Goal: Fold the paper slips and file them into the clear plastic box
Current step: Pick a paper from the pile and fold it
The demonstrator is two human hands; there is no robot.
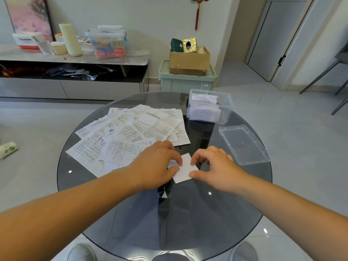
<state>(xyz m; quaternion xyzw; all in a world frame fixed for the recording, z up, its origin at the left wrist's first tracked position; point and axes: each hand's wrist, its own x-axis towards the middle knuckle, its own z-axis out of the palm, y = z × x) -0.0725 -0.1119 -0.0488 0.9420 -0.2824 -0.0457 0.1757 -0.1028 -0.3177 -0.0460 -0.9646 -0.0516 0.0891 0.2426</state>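
Note:
A small folded white paper slip (185, 169) lies on the round glass table (188, 213), near its middle. My left hand (158, 164) pinches the slip's left edge with thumb and fingers. My right hand (212, 164) pinches its right edge, thumb at the lower corner and a fingertip at the top. A spread of several printed paper slips (130, 132) covers the table's left half. The clear plastic box (210, 106) stands open at the far right with folded slips standing inside. Its clear lid (243, 144) lies flat to the right of my hands.
Behind the table stand a low TV cabinet (75, 59) with containers on top and a green storage bin (186, 78) carrying a cardboard box. Chair legs (323, 76) show at the far right. A tissue pack (8, 149) lies on the floor at left.

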